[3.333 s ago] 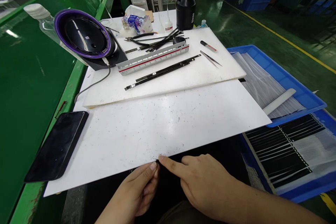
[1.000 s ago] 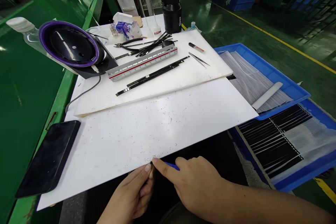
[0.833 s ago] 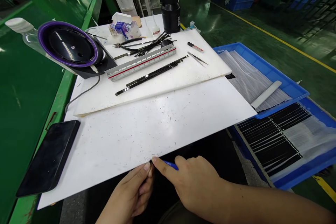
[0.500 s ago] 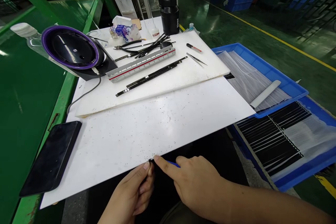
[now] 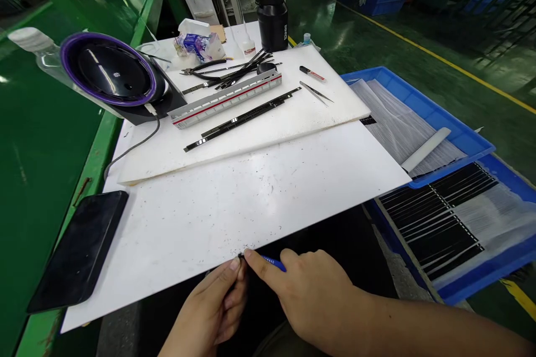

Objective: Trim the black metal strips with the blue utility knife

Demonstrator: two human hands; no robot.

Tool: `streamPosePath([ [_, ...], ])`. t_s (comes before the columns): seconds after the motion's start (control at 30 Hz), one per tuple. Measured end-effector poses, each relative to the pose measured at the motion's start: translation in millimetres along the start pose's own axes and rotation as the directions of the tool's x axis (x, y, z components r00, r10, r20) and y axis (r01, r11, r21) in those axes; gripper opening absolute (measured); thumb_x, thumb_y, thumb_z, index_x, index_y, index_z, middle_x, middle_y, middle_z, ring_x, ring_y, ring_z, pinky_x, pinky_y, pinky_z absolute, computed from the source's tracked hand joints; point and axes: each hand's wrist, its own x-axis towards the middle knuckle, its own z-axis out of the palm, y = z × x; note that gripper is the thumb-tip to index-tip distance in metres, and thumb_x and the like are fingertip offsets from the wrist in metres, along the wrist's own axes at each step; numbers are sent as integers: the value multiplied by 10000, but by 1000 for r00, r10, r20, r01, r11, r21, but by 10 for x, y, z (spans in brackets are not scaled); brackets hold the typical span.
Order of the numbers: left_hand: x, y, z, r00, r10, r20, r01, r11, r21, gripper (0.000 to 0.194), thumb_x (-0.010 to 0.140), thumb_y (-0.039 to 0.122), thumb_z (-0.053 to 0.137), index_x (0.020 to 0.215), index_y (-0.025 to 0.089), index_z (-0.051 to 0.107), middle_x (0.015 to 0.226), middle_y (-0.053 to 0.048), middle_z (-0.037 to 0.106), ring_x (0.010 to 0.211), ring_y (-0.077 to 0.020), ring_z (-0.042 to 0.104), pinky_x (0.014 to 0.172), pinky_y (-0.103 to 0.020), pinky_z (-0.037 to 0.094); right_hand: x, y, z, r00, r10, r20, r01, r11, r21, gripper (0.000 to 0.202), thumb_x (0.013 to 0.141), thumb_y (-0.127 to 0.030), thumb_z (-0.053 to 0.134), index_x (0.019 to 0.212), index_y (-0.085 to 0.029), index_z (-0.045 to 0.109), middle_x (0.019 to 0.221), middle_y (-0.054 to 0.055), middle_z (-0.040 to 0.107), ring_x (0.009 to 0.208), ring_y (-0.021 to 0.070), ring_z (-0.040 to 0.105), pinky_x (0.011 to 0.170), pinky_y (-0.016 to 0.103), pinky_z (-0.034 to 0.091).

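Note:
At the front edge of the white board point(image 5: 201, 223), my left hand point(image 5: 215, 301) pinches a small black piece point(image 5: 240, 256) between thumb and forefinger; most of it is hidden. My right hand point(image 5: 310, 284) is wrapped round a blue-handled tool point(image 5: 274, 263), its forefinger stretched along it toward the black piece. The tool's working end is covered by that finger, so I cannot tell its kind. Tiny dark scraps are scattered over the board near my fingertips. Farther back, thin black strips point(image 5: 243, 119) lie on a white foam slab point(image 5: 326, 117).
Beyond the strips are a grey rail point(image 5: 226, 101), cutting pliers point(image 5: 205, 71), tweezers point(image 5: 316, 93) and a black bottle point(image 5: 271, 22). At left stand a purple-rimmed fan point(image 5: 109, 70) and a black phone point(image 5: 77, 251). Blue trays point(image 5: 477, 150) of black strips sit at right.
More of the tool's blue handle shows beside my right forefinger. Both hands stay almost in place, and the camera view has shifted slightly.

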Motion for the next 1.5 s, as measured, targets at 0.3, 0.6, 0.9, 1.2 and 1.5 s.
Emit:
streamPosePath([
  [0.3,36,90,-123,984,-80,157,99,988,-118,315,810,467,635,708,188,532,519,89,315,398,-19,112,337,-141,86,-10,88,46,1000,-1,-19,5,985,175,677,897,-192,409,1488,-361,125,795,-10,619,544,175,553,445,294,197],
  [0.6,36,50,-90,995,-44,85,45,999,-11,340,820,514,616,748,189,552,535,86,331,417,-27,127,361,-146,97,-9,87,17,999,-24,-46,32,982,187,656,897,-202,404,1485,-359,158,791,-11,629,554,192,572,454,317,189],
  [0.9,15,87,-41,997,-37,63,38,999,-7,377,753,543,677,713,189,553,512,89,339,407,-22,133,353,-140,92,30,41,-57,999,-23,25,22,1000,20,759,831,-172,499,1490,-343,162,751,0,580,465,173,522,386,284,172],
  [1.2,14,103,-113,987,-59,150,71,995,-72,306,799,469,648,732,175,591,505,89,327,394,-15,113,339,-132,72,-15,103,-46,999,-29,-20,30,998,51,697,871,-182,455,1487,-367,186,783,5,609,509,186,552,417,284,251],
  [1.5,-190,26,45,997,48,63,-48,999,-6,235,813,407,679,852,176,667,628,36,489,443,-30,303,393,-150,206,-118,235,-62,994,37,-102,2,932,362,662,923,-137,385,1497,-386,172,957,-7,666,758,172,639,632,291,399],
])
